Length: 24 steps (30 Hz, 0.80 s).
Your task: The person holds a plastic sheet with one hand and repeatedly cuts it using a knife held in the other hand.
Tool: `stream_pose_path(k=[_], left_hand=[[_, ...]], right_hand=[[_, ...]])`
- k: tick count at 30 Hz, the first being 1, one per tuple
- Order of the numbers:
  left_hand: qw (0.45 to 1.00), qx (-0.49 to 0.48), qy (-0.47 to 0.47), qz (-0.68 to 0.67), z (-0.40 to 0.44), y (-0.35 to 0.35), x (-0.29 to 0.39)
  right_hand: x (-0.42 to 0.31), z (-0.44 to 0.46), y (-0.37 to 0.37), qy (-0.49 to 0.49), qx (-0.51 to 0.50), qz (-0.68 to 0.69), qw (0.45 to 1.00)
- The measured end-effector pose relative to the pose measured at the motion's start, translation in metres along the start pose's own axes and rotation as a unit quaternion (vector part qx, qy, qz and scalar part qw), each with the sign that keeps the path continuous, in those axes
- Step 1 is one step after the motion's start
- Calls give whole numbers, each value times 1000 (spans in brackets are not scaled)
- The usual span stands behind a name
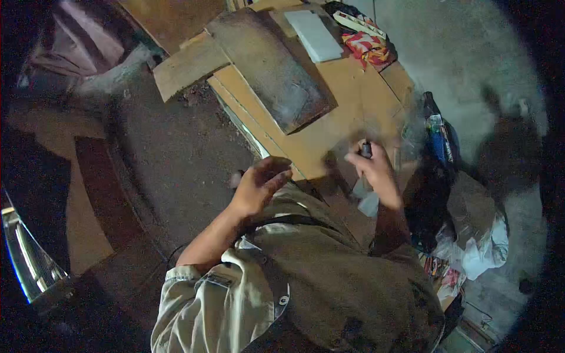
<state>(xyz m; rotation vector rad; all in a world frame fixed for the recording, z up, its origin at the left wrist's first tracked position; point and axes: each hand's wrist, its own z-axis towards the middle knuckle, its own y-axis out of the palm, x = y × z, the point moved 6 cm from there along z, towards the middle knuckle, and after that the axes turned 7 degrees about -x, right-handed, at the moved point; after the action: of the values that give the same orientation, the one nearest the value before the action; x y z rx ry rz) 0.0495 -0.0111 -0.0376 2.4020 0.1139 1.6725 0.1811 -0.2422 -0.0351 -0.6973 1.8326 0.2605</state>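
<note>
My left hand (259,185) is raised beside the front edge of the tan board (353,106), its fingers curled and partly apart, with nothing visible in them. To the right, my right hand (376,170) is closed around a small dark cylindrical object (366,150) with its top end showing above the fingers. A dark, worn slab (271,65) lies on the board ahead of both hands. Below my right hand there is a pale, translucent item (369,204); whether it touches the hand is unclear.
A white block (315,35) and a red-and-yellow cloth (369,50) are at the board's far end. A dark bottle (431,105) stands at the right. Plastic bags (485,247) lie lower right. A wooden plank (191,65) juts out at the left.
</note>
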Motion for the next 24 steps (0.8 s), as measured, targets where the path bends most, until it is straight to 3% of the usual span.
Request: stream_pose_path(k=[5,7,8,11,13,16,18,19,21,24], left_hand=[[999,-4,32,11,12,11,21],[998,-8,41,37,13,16,29],[989,12,89,113,17,16,29],[979,-22,121,160,20,19,26],[990,-14,109,83,20,16,17],[994,26,93,-49,17,8,18],[977,53,125,-163,14,2,23],[977,55,125,-163,12,0,26],[967,100,143,-184,6,-8,33],[964,91,157,-194,-1,-9,37]], right_hand=[[-38,-14,34,-3,-47,-57,997],[-54,-18,45,-98,-75,-203,971],[-45,-16,49,-124,-87,-192,970],[-57,-20,63,-62,-101,-232,966],[-43,-16,65,-45,-126,-199,971],[-56,-18,67,-119,-73,-197,970],[-60,-17,57,-174,48,-103,978],[-63,-18,56,-175,46,-104,978],[-56,-16,62,-58,-40,83,994],[-57,-18,74,-59,-39,160,985]])
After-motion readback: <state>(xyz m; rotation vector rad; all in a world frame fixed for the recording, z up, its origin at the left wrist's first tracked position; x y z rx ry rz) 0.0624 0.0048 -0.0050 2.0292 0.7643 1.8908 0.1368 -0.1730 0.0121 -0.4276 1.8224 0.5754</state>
